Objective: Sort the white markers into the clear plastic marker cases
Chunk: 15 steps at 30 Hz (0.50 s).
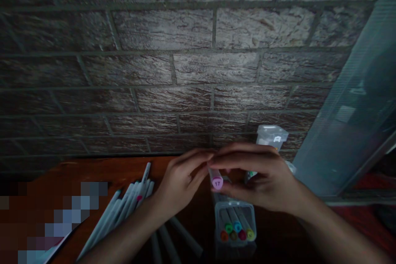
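Observation:
A marker (217,180) with a pink end numbered 17 is held between my two hands, its numbered end toward me. The fingertips of my left hand (177,179) are closed at its far part, where the fingers overlap and hide it. My right hand (262,173) pinches the marker from the right, thumb below and fingers above. Just under the hands is a clear plastic case (254,222) with several markers in it, their orange, green, blue, brown, magenta and yellow ends facing me.
On the wooden table (102,169), several white markers (123,206) lie in a pile left of my left forearm, and others (185,237) lie right of it. A clear lid-like container (272,134) stands behind my right hand. A brick wall (192,66) rises behind; a translucent panel (340,132) is at right.

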### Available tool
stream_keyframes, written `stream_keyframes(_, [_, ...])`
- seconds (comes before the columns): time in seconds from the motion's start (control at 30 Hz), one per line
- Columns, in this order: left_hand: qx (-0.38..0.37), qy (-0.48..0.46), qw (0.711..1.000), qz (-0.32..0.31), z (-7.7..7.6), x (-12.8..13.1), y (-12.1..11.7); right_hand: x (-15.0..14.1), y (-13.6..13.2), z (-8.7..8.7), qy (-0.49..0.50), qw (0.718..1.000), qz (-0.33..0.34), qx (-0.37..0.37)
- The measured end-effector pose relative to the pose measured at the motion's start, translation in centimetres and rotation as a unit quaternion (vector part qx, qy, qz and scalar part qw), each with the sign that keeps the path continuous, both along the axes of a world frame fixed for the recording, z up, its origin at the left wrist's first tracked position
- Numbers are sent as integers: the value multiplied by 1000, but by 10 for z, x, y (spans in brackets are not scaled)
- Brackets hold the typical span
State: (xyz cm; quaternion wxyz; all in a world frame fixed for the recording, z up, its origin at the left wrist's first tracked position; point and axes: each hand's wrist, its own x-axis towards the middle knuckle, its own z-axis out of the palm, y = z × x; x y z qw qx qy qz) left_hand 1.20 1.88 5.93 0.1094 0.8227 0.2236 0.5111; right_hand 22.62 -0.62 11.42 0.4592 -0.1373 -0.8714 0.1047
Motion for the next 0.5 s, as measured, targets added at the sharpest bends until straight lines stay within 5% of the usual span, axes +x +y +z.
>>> stream_keyframes(0.5, [11, 17, 1000, 7, 0, 0, 0, -1, 0, 1, -3, 1000, 6, 10])
